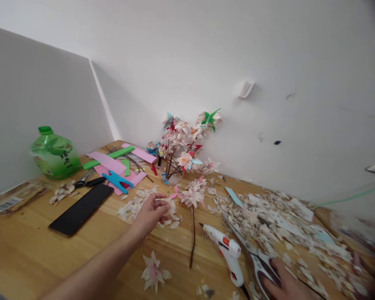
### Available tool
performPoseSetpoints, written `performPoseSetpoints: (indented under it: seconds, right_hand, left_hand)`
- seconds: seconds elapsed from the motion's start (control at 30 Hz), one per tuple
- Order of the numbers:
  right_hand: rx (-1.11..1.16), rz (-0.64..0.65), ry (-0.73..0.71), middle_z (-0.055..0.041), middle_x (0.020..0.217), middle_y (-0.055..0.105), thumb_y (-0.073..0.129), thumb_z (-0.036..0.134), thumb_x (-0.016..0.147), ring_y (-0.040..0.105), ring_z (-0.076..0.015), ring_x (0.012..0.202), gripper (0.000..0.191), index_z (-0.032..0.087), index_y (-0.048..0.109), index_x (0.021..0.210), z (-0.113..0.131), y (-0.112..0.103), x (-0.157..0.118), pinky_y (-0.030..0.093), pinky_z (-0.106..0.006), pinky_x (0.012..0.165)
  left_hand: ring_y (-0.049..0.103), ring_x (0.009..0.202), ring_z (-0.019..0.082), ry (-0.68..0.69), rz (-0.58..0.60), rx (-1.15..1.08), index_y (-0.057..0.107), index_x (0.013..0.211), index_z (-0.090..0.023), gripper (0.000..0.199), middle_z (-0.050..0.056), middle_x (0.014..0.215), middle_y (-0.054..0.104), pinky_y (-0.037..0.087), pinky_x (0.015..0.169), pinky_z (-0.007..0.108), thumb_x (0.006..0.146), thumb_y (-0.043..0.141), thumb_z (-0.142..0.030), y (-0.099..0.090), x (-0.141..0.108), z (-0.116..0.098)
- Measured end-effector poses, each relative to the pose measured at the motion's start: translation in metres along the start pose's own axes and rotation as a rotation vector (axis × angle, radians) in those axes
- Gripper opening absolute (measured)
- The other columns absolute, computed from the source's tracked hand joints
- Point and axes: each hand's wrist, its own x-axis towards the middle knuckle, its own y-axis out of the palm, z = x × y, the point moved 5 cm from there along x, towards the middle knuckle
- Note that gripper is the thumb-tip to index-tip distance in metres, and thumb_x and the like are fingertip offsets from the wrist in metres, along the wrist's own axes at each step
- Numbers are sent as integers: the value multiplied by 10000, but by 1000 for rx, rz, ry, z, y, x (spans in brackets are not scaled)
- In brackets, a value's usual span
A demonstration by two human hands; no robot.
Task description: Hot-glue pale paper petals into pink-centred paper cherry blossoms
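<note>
My left hand [153, 211] reaches over a small heap of pale petals [129, 209], its fingers curled toward the thumb. Whether anything sits between those fingertips is too small to tell. At the lower right, my right hand [283, 283] has its fingers at the handles of large scissors [253, 254], which lie pointing away among scraps. Between my hands, a flower on a brown stem [193, 237] rests on the table, its pale pink bloom [193, 196] at the far end. A white glue gun [226, 250] lies beside the scissors. One loose flower [155, 271] is nearest me.
A vase of handmade flowers [181, 141] stands against the wall. Petal scraps [268, 221] cover the table's right side. To the left are a black phone [81, 210], coloured paper strips [109, 158], black-handled scissors [90, 182], a green bottle [54, 154] and a packet [17, 198].
</note>
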Motion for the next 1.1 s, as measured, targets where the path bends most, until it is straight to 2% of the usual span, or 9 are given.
performPoseSetpoints:
  seconds: [0.1, 0.23, 0.37, 0.5, 0.67, 0.73, 0.83, 1.0, 1.1]
  right_hand:
    - [11, 18, -39, -173, 973, 704, 396, 423, 763, 667, -302, 873, 395, 156, 547, 1011, 7, 4, 0, 498, -342, 725]
    - [-2, -37, -83, -193, 1147, 625, 414, 389, 740, 602, -291, 1032, 410, 140, 563, 1029, 13, 1, -1, 455, -356, 867]
    - [-89, -53, -58, -190, 1144, 628, 393, 372, 750, 604, -299, 1023, 418, 138, 588, 1037, 22, -7, -3, 448, -386, 881]
    - [-118, 16, -31, -186, 1159, 620, 381, 358, 765, 605, -288, 1026, 443, 125, 596, 1074, 30, -10, -3, 456, -372, 878]
    - [-89, -18, -74, -182, 1039, 672, 434, 328, 731, 634, -303, 945, 380, 135, 660, 968, 29, -12, -1, 471, -380, 836]
    - [-15, -78, -92, -138, 935, 705, 468, 349, 718, 652, -300, 871, 320, 178, 677, 889, 25, -14, -1, 487, -377, 786]
    - [173, -150, -123, -92, 874, 711, 494, 380, 694, 656, -271, 810, 307, 206, 663, 882, 26, -19, -5, 501, -340, 742]
    - [462, -126, -230, -103, 1096, 645, 554, 312, 589, 617, -249, 909, 498, 176, 594, 1066, 69, -19, -18, 494, -276, 749]
    - [539, -88, -190, -109, 1053, 666, 605, 340, 582, 617, -271, 904, 494, 155, 610, 1041, 97, -11, -16, 489, -306, 776]
  left_hand:
    - [390, 332, 10, 8, -11, 20, 506, 868, -165, 348, -97, 600, 533, 485, 490, 245, 591, 690, -269, 0, -2, -1]
    - [464, 374, 46, 2, -5, 49, 511, 870, -164, 355, -72, 608, 541, 416, 384, 192, 589, 689, -289, 1, -4, -2]
    - [537, 441, 75, 18, -7, 58, 512, 866, -170, 349, -58, 625, 539, 345, 339, 155, 588, 686, -291, 2, -4, -4]
    - [557, 464, 92, 14, 13, 63, 509, 865, -169, 358, -53, 630, 545, 377, 353, 169, 583, 688, -297, 5, -5, -6]
    - [448, 363, 41, 39, 15, 55, 507, 867, -172, 368, -70, 639, 539, 388, 360, 184, 582, 695, -306, 4, -7, -11]
    - [406, 344, 24, 55, 5, 49, 505, 868, -176, 369, -78, 642, 537, 393, 373, 186, 583, 694, -313, 3, -8, -13]
    - [449, 384, 41, 52, 0, 45, 501, 874, -178, 380, -74, 636, 544, 409, 399, 188, 580, 699, -315, 2, -10, -14]
    - [563, 534, 103, 18, 29, 36, 495, 882, -180, 373, -51, 646, 560, 488, 504, 244, 595, 703, -299, 4, -14, -10]
    - [590, 589, 127, -10, 57, 7, 498, 880, -178, 389, -41, 652, 568, 505, 535, 268, 583, 718, -297, 8, -14, -5]
